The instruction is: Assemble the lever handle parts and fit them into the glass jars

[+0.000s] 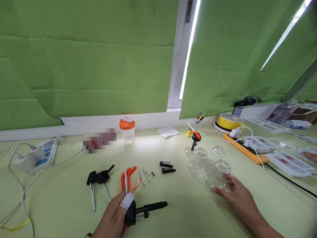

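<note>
My left hand (pixel 115 215), one finger wrapped in white tape, is closed around a black pump sprayer head (pixel 141 210) with an orange trigger, held low over the table. My right hand (pixel 237 196) rests on the table with its fingers curled against a clear plastic bottle (pixel 219 175) lying on its side. Two more clear bottles (pixel 198 158) lie just behind it. An assembled sprayer with an orange and black head (pixel 194 137) stands in another bottle farther back.
Loose parts lie on the pale table: two black sprayer bodies with metal tubes (pixel 99 180), orange triggers (pixel 128 175), thin metal rods (pixel 144 176), black springs (pixel 167 167). An orange-lidded jar (pixel 127 129), power strips (pixel 37 155) (pixel 247 148) with cables, and a yellow tin (pixel 229 121) stand behind.
</note>
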`<state>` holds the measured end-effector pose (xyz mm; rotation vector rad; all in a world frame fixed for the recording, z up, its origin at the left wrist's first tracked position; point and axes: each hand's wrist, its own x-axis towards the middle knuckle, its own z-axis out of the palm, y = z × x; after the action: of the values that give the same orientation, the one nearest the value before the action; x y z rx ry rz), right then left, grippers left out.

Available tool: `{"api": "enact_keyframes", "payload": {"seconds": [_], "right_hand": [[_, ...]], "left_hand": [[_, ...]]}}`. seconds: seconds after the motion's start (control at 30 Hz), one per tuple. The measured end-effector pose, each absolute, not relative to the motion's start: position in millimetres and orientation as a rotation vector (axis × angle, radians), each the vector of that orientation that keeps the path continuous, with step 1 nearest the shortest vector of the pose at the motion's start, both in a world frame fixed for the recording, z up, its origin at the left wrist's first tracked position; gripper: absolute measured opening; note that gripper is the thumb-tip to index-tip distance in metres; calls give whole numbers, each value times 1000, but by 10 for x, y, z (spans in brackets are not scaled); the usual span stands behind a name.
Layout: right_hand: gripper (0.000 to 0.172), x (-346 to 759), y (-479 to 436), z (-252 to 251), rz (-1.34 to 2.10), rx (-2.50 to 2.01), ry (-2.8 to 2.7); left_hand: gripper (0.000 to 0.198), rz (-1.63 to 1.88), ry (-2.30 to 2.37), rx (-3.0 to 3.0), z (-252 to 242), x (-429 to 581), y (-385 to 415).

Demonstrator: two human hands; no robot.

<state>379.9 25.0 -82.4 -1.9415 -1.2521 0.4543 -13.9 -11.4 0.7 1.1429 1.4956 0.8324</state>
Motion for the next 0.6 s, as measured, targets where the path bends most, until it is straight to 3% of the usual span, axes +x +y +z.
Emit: {"api": "enact_keyframes", "payload": {"seconds": [0.2,0.4,0.47,0.6], "right_hand": [[68,3821,407,-889,301,-1929,-1441],[100,3610,280,-716,-164,-1858,-1439],[91,3447,191,-604,-330,-1631,-1603],[56,3002,31,-374,-493,-1110,-2077]], "left_hand": [[42,880,1506,1137,23,-168,-117],[46,836,1520,1090,-19,-188,-123],[47,805,1504,1079,0,-184,-132],[46,769,1442,1116,44,-155,-174]]}}
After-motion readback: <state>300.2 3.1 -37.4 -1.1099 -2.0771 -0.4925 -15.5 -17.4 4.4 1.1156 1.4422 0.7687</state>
